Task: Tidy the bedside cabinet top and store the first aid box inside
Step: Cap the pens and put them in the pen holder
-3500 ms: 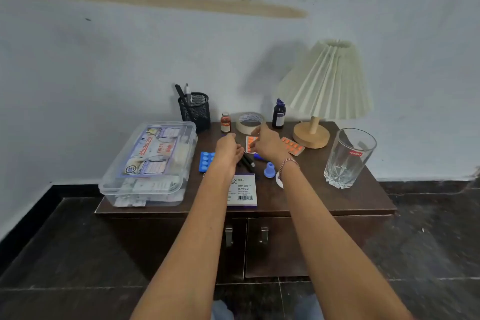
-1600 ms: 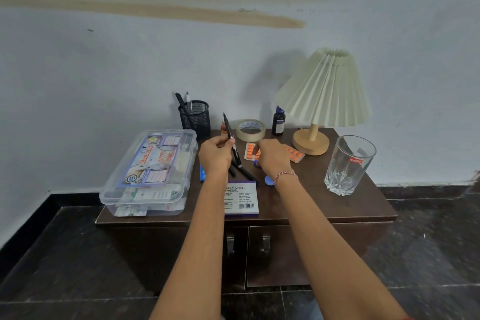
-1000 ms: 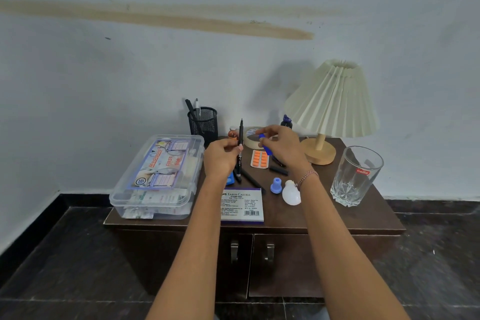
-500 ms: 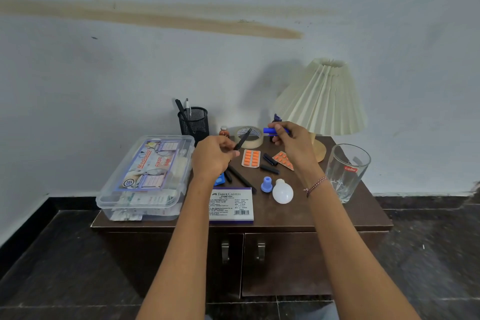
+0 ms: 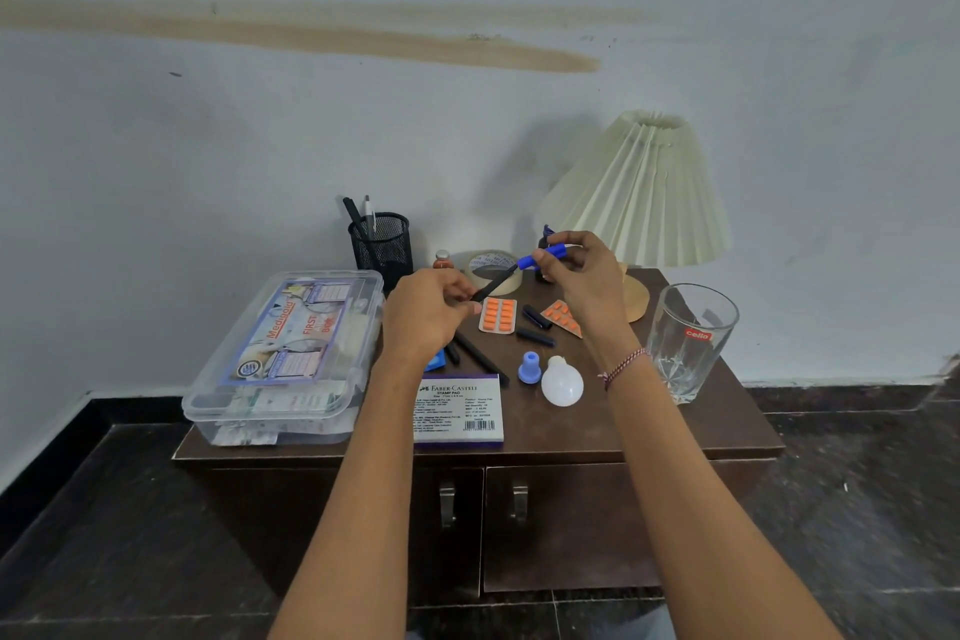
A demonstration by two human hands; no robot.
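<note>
A clear plastic first aid box (image 5: pixel 283 359) stands at the left end of the dark brown bedside cabinet (image 5: pixel 613 431). My left hand (image 5: pixel 426 314) grips a black pen (image 5: pixel 493 283) by its lower end, above the cabinet top. My right hand (image 5: pixel 584 278) pinches a blue pen cap (image 5: pixel 543 256) that meets the pen's upper tip. Below the hands lie two orange pill strips (image 5: pixel 498 314), loose black pens (image 5: pixel 475 353), a stamp pad box (image 5: pixel 460 411), a white bulb (image 5: pixel 562 382) and a small blue cap (image 5: pixel 529 368).
At the back stand a black mesh pen holder (image 5: pixel 382 244), a small bottle (image 5: pixel 442 259), a tape roll (image 5: pixel 496 263) and a pleated lamp (image 5: pixel 641 192). A drinking glass (image 5: pixel 691 340) is at the right edge. Two closed cabinet doors with handles (image 5: pixel 480 504) face me.
My left hand picked a black pen off the cabinet and my right hand picked up a blue cap. The two have come together, cap at the pen's tip.
</note>
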